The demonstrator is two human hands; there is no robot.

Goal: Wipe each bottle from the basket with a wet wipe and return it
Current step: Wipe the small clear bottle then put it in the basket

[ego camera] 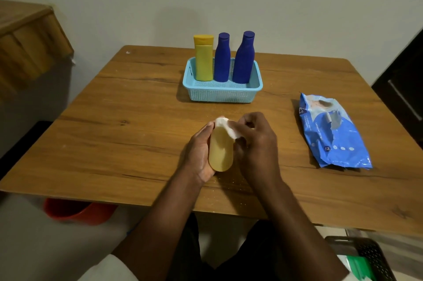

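My left hand (198,154) grips a pale yellow bottle (220,151) just above the table, its flat base turned toward me. My right hand (255,141) pinches a white wet wipe (226,127) against the bottle's far end, which the wipe hides. Behind the hands stands a light blue basket (223,94) holding three upright bottles: a yellow one (203,58) at left and two dark blue ones (222,57) (243,57) beside it.
A blue pack of wet wipes (332,130) lies on the wooden table (114,131) to the right. An orange bucket (77,210) sits on the floor under the table's left front edge. A black crate (370,255) stands at the lower right.
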